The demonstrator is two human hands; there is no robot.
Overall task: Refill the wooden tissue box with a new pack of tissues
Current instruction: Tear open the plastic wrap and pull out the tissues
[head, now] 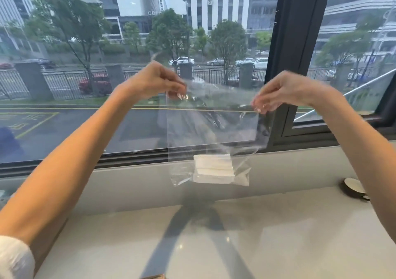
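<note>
A clear plastic bag hangs in the air in front of the window. My left hand pinches its top left corner and my right hand pinches its top right corner, both raised at about the same height. A white stack of folded tissues lies at the bottom of the bag, above the white table. A small sliver of wood shows at the bottom edge of the frame; I cannot tell whether it is the tissue box.
A large window with a dark frame fills the background above a white sill. A round dark object with a pale top sits on the table at the right, partly behind my right forearm.
</note>
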